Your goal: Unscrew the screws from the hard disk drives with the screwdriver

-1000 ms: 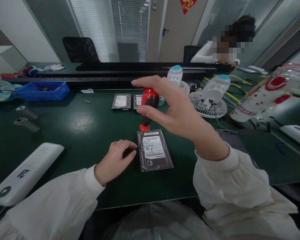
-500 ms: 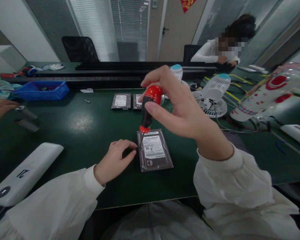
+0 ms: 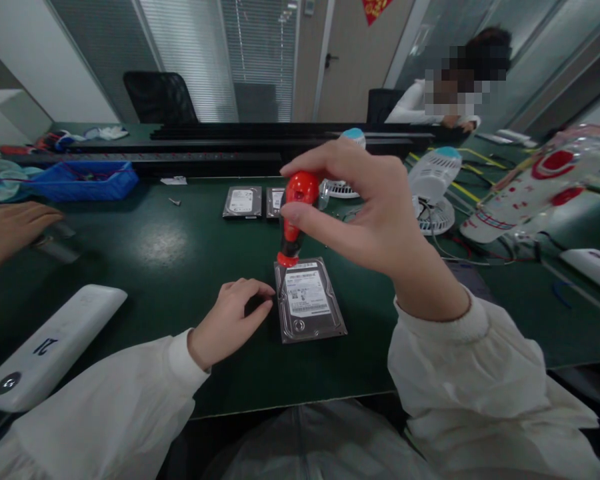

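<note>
A silver hard drive (image 3: 307, 300) with a white label lies flat on the green table. My right hand (image 3: 365, 207) grips the red and black handle of a screwdriver (image 3: 291, 243) between thumb and fingers. The screwdriver leans slightly, and its shaft comes down at the drive's left edge. Beside that edge rests my left hand (image 3: 237, 313), thumb and index finger bent towards each other with a gap between them, fingertips near the drive's side. Whether they touch the drive is too small to tell.
Two more drives (image 3: 243, 202) (image 3: 275, 202) lie behind. A blue bin (image 3: 87, 181), metal cylinders (image 3: 55, 249), another person's hand (image 3: 15, 230) and a white device (image 3: 55, 347) are left. Small fans (image 3: 435, 180) and a patterned bottle (image 3: 535, 190) stand right; a person (image 3: 445, 100) sits beyond.
My right hand's fingers have shifted around the handle, which has turned and tilted slightly. The other person's hand at the left has moved right, over the cylinders. My left hand has stayed put.
</note>
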{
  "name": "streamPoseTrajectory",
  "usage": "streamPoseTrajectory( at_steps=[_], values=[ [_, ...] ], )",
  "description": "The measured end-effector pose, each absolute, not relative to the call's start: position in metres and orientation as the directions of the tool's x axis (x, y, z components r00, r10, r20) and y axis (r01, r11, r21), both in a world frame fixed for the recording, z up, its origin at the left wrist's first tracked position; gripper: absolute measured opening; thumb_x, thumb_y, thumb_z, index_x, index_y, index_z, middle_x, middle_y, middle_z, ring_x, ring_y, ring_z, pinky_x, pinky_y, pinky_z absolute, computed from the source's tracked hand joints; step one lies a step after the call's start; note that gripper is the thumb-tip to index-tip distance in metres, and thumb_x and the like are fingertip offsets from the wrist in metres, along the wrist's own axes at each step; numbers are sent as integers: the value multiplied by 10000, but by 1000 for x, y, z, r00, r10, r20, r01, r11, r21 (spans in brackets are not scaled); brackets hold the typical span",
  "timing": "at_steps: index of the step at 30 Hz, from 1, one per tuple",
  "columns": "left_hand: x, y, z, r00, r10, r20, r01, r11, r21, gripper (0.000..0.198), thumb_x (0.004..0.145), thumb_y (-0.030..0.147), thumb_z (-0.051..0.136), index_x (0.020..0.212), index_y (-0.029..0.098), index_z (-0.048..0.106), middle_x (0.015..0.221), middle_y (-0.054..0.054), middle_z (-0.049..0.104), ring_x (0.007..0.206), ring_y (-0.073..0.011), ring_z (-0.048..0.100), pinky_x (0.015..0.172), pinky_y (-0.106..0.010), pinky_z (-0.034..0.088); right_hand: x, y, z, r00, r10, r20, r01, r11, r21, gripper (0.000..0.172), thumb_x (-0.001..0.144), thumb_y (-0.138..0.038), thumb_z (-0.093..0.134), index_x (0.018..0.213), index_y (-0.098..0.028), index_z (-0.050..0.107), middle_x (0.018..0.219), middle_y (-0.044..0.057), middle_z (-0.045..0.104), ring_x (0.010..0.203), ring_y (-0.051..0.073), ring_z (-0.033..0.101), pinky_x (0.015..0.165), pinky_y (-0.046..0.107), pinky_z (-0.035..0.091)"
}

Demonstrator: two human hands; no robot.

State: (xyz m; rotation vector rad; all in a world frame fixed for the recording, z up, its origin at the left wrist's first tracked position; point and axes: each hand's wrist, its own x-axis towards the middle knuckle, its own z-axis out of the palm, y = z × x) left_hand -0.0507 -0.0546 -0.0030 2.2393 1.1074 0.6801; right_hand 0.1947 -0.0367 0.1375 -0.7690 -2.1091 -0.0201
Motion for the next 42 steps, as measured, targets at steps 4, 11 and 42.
streamPoseTrajectory(
  at_steps=[4, 11, 42],
  values=[
    [-51, -54, -3, 537, 822, 189, 549, -510, 662, 194, 1029, 310, 592, 1097, 244, 761, 1071, -51, 820, 1027, -292, 764, 1033, -563, 532, 193, -34, 137, -428, 521, 739, 563, 793, -233, 394, 1029, -596, 681, 1127, -215, 685, 1101, 58, 730, 1058, 239, 670, 1035, 459, 574],
    [-50, -54, -5, 530, 825, 197, 544, -509, 667, 184, 1025, 302, 594, 1090, 242, 756, 1057, -46, 815, 1027, -292, 758, 1027, -560, 533, 193, -34, 135, -437, 484, 758, 516, 825, -230, 374, 1056, -545, 657, 1216, -207, 654, 1166, 48, 697, 1046, 207, 666, 1030, 433, 566],
    [-49, -54, -3, 524, 827, 204, 533, -506, 678, 214, 1013, 339, 583, 1080, 243, 762, 1045, -53, 820, 1012, -297, 765, 1001, -567, 539, 188, -34, 131, -513, 418, 750, 541, 835, -95, 341, 1077, -559, 592, 1126, -222, 585, 1054, 41, 686, 956, 207, 624, 972, 436, 564]
  ],
)
